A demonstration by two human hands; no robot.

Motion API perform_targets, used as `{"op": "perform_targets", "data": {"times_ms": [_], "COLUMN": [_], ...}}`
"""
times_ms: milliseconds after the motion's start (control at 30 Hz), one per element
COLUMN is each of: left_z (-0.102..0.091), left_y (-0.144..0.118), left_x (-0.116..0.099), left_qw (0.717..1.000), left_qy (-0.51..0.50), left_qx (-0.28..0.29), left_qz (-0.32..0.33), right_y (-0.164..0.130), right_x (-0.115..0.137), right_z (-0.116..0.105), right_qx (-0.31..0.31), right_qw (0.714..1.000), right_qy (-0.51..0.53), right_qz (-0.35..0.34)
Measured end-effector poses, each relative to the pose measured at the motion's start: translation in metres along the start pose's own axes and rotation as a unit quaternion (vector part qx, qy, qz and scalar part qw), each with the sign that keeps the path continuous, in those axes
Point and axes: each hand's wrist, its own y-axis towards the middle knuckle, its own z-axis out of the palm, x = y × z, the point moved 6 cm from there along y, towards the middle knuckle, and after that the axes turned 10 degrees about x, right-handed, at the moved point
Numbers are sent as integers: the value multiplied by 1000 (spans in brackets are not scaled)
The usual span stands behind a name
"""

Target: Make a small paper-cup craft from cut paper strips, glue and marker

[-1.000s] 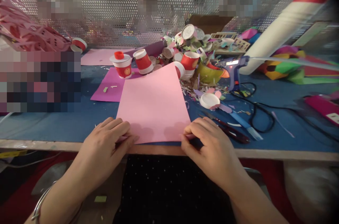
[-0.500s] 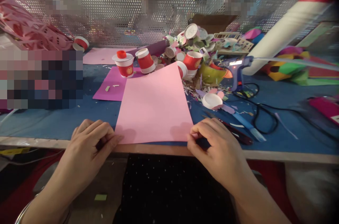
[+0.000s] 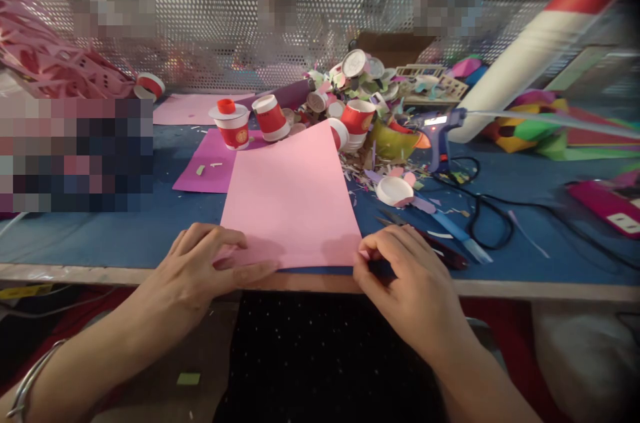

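A sheet of pink paper (image 3: 290, 203) lies at the front edge of the blue table, its far end resting over a purple sheet (image 3: 200, 159) and near the paper cups. My left hand (image 3: 210, 259) is on its near left corner, thumb stretched along the front edge and fingers apart on top. At the near right corner, my right hand (image 3: 400, 269) pinches the paper between thumb and forefinger. Scissors (image 3: 445, 249) with dark handles lie partly hidden behind my right hand, beside a blue-handled tool (image 3: 457, 229).
Red and white paper cups (image 3: 270, 117) stand behind the sheet, by a heap of paper scraps and lids. A glue gun (image 3: 440, 136) with a black cord stands right of them. A white lid (image 3: 395, 190) lies nearer. A long white tube (image 3: 535, 56) leans at the right.
My left hand has slid right along the front edge from the left corner, and its fingers have opened out over the paper. My right hand keeps its pinch at the right corner.
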Motion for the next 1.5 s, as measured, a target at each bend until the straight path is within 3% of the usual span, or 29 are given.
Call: {"op": "perform_targets", "data": {"times_ms": [133,300,433,567,867,1233,1500], "left_z": [-2,4,7,12,4,10,19], "left_y": [0,1,2,7,27,57,63], "left_x": [-6,-41,-62,-71,-81,-78,-77], "left_qw": [999,994,985,978,959,955,948], "left_qy": [23,86,173,209,277,257,263], "left_qx": [16,32,8,22,59,140,176], "left_qz": [19,61,27,-12,0,35,46], "right_y": [-2,-3,-2,-3,-6,-7,-23], "right_x": [-1,-2,-2,-3,-5,-6,5], "right_z": [0,0,0,0,0,2,-8], "right_qx": [0,5,8,7,8,8,-74], "right_qw": [1000,1000,1000,1000,1000,1000,997], "right_qy": [5,12,11,13,19,18,14], "right_qz": [4,9,10,9,13,16,-20]}}
